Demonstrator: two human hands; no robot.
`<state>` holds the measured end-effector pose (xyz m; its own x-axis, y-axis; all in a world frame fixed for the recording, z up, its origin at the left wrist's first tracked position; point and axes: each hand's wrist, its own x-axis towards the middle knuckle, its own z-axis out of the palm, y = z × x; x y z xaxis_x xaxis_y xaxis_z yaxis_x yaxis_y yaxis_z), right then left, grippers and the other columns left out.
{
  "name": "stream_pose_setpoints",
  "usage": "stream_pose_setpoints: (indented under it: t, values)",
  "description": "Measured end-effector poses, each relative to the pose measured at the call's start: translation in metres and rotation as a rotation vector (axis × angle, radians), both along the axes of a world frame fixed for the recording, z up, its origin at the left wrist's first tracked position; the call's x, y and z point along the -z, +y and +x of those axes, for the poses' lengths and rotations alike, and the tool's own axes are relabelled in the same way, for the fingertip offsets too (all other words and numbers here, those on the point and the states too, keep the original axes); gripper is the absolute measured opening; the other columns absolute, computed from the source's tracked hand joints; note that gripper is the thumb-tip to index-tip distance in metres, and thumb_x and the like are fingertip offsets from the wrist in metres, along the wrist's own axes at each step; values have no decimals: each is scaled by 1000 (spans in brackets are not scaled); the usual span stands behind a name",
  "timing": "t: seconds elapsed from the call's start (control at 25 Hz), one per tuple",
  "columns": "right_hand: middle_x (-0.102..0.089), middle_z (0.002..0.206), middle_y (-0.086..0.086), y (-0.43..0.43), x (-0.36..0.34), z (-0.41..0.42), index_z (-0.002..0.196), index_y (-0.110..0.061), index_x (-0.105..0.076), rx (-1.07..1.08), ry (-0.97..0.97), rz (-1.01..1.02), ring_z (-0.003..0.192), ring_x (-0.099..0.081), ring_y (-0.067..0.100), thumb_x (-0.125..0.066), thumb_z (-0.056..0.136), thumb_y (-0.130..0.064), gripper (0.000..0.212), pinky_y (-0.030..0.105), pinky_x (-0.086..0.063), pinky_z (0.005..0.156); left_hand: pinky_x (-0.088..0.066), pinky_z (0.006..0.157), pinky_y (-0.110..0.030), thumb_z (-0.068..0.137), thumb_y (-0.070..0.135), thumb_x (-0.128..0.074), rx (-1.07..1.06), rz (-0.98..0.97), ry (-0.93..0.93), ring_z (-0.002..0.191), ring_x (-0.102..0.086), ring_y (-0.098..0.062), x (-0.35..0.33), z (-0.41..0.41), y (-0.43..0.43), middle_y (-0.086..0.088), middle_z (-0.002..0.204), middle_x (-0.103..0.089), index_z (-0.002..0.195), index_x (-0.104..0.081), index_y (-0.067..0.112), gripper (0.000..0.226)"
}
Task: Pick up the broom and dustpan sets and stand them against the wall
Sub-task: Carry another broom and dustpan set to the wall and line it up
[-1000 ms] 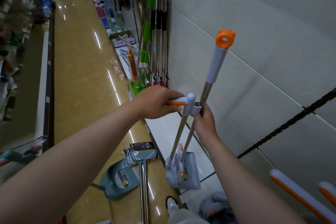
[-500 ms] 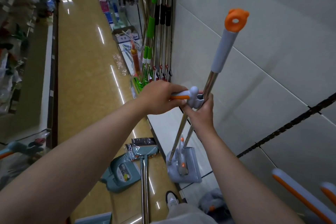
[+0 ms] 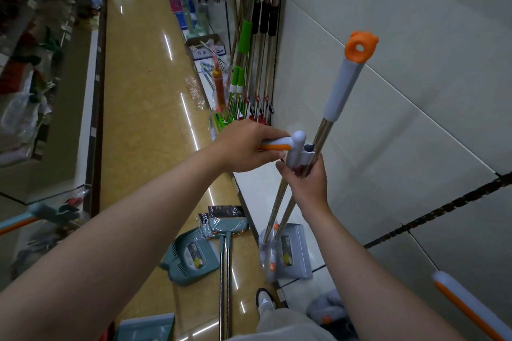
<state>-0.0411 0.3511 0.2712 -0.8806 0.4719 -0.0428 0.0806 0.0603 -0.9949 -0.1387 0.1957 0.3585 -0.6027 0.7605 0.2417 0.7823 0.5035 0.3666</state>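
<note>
A: Entry one, hands. Grip state?

B: Logged the left hand (image 3: 249, 144) with fingers curled fully round the short white-and-orange plastic crossbar grip (image 3: 279, 144), on the side away from the pale grey tiled wall (image 3: 415, 91). Logged the right hand (image 3: 304, 183) nearer the wall, fingers wrapped round both bare steel poles (image 3: 320, 135) just under the pale grey plastic clip (image 3: 308, 153) (fingertips hidden behind the poles). Both forearms bare, reaching toward the wall.

A: Position of the grey-and-orange broom and dustpan set (image 3: 343, 88)?

B: Found upright, close beside the wall. Noted its pale grey sleeve and orange ring-shaped cap (image 3: 360, 48) tilted toward the wall; cannot tell whether touching. Noted its pale grey plastic dustpan (image 3: 293, 255) down at the foot of the wall.

A: Surroundings?

B: Marked a teal plastic broom and dustpan set (image 3: 194, 255) lying flat on the glossy tan floor (image 3: 144, 119), farther out from the wall than the grey dustpan, partly in clear wrapping. Marked a row of steel-poled mops with green and black sleeves (image 3: 245, 36) leaning along the wall, farther down. Marked a second pale grey-and-orange handle (image 3: 465, 304) slanting in front of the wall, on the near side. Marked a white shoe (image 3: 264, 300) just out from the foot of the wall.
</note>
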Motion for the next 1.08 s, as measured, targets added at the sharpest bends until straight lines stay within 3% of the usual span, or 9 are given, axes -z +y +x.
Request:
stream_pose_setpoints:
  t: [0.08,0.16,0.24,0.36,0.52,0.68,0.8,0.96,1.08]
  values:
    - [-63,94,11,-1,8,3,105,-52,-51,4,0,-4,86,-64,24,-84,74,-43,46,33,-56,76,-55,63,-41,89,59,-50,11,4,17,74,-67,-16,2,2,0,5,93,-76,125,-68,31,49]
    - [-59,91,6,-1,8,4,103,-57,-49,14,-1,9,85,-61,20,-83,72,-46,47,34,-55,78,-56,64,-40,89,61,-47,5,3,31,76,-68,-17,3,3,2,5,96,-76,126,-67,30,52]
    - [-60,99,-3,-2,2,3,106,-50,-47,51,27,35,92,-61,15,-85,73,-45,50,30,-55,78,-56,65,-39,89,63,-45,-3,-5,36,76,-67,-16,4,3,5,6,95,-76,127,-66,31,54]
    - [-58,106,-12,-2,-11,2,116,-26,-47,123,103,44,95,-58,0,-86,74,-38,58,17,-50,73,-55,63,-39,90,65,-44,-6,-26,63,73,-65,-15,5,4,10,6,91,-75,125,-66,33,52]
    - [-55,108,-15,-1,-13,1,118,-21,-47,139,119,79,94,-55,-10,-84,78,-28,55,19,-50,76,-54,63,-39,89,63,-48,-18,-35,74,75,-65,-17,6,4,11,7,92,-75,126,-65,36,48]
    - [-54,114,-7,-1,-16,-1,123,-20,-43,128,139,109,99,-56,0,-83,80,-24,58,21,-52,80,-54,61,-39,90,64,-48,-19,-27,67,71,-63,-15,6,5,12,7,90,-74,126,-66,35,49]
    - [-57,117,-3,-1,-18,0,125,-17,-46,116,129,183,103,-58,12,-82,80,-32,60,25,-52,79,-54,63,-37,90,62,-49,-22,-21,70,74,-65,-16,4,6,9,7,93,-75,127,-66,34,49]
    - [-60,99,-12,3,-20,6,116,-17,-53,113,101,277,88,-62,4,-82,78,-41,53,21,-49,67,-50,61,-31,90,58,-53,-16,0,64,74,-65,-16,1,9,7,7,93,-75,126,-68,30,49]
    - [-63,94,-10,6,-19,5,115,-18,-58,95,114,344,78,-63,11,-82,76,-43,52,12,-47,61,-51,60,-32,90,59,-54,-10,9,59,70,-64,-16,0,10,4,6,89,-75,125,-68,30,47]
